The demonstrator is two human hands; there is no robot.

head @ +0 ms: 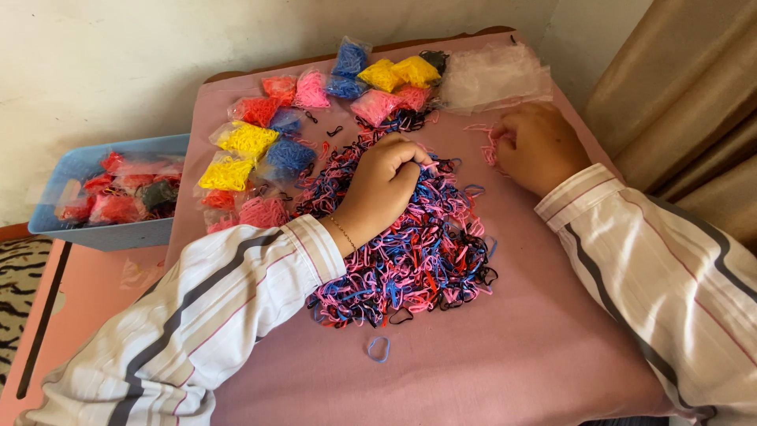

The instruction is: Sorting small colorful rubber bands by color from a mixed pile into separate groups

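Left hand (385, 183) curled down into the far edge of a heap of small elastic bands (402, 244), fingers bent and buried among the pink, blue, black and red loops; grip closed on a pinch of them, how many impossible to tell. Thin gold bracelet (343, 233) at that wrist, striped white sleeve (197, 323) drawn back behind it.

Right hand (536, 146) set knuckles-up near the far right of the heap, fingertips tucked under and touching a few stray pink bands (490, 148); grip half-closed, whether anything held in it impossible to tell. Second striped sleeve (662, 260) running off toward the lower right.

Heap spread over the middle of the bench (512, 363), covered in a pink cloth. One loose blue band (378, 349) apart from the heap, near the front edge.

Small clear packets of sorted bands ranged along the far and left sides of the heap: yellow packets (236, 154) on the left, a blue packet (289, 158) just beside them, red packet (256, 110) and pink packet (310, 89) farther back, more yellow ones (400, 73) and blue ones (348, 69) at the far edge. Pile of empty clear bags (493, 75) at the far right corner, near the right hand.

Blue plastic tub (102, 233) off the bench to the left, holding more filled packets, mostly red.
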